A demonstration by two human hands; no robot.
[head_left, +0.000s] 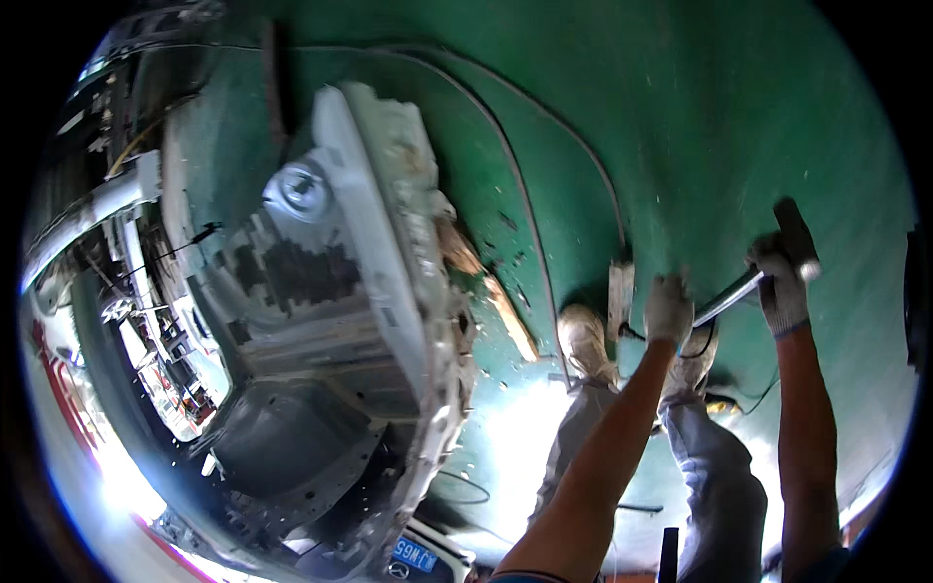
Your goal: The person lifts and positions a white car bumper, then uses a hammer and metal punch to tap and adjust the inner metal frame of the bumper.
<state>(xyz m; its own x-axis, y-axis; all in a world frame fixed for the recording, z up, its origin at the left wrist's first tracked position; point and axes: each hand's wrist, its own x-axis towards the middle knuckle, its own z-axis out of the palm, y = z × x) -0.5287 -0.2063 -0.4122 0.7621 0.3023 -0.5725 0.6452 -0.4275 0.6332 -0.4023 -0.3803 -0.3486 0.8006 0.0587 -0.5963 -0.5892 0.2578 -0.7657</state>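
Observation:
A hammer point(729, 297) with a dark head and a shiny metal handle is held slantwise in front of me, above the green floor. My left hand point(669, 309), in a pale knit glove, is closed at the lower end of its handle. Close below the hammer's head, my right hand point(780, 291), gloved too, wraps round the handle. Left of my hands lies a cut grey-white car body section point(379, 243) with a ragged edge and a round raised mount. The hammer stays apart from it.
Splintered wood point(510, 316) and dark scraps lie beside the body section. Hoses point(515, 170) curve over the floor point(719, 126) toward my shoes point(585, 340). A narrow pale block point(620, 291) stands near my left shoe. Car frame parts point(97, 209) fill the far left.

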